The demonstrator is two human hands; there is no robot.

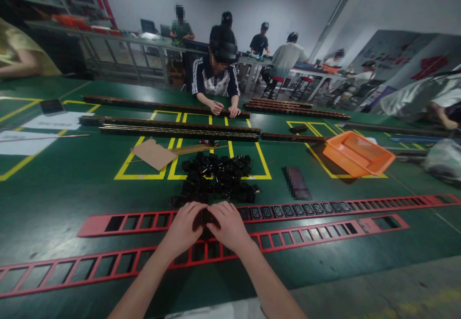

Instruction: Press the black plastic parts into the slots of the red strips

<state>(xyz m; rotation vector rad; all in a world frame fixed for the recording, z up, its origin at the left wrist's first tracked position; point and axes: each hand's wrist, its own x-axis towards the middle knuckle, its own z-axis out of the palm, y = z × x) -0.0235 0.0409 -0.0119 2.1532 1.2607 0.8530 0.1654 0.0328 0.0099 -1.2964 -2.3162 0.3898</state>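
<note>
My left hand (185,225) and my right hand (228,223) meet over the upper red slotted strip (97,225), fingers curled inward. Between them is a small black socket (206,217), mostly hidden by the fingers. To the right of my right hand, a row of black sockets (288,211) sits in the openings of that strip. Just beyond my hands lies a heap of black sockets (216,175). A second red slotted strip (118,263) runs nearer to me, passing under my forearms.
An orange basket (360,153) stands at the right, with a pixelated dark flat object (297,183) left of it. Brown cardboard (154,154) lies behind the heap at left. Long dark rails (173,129) cross the table. A co-worker (216,81) sits opposite, hands on a rail.
</note>
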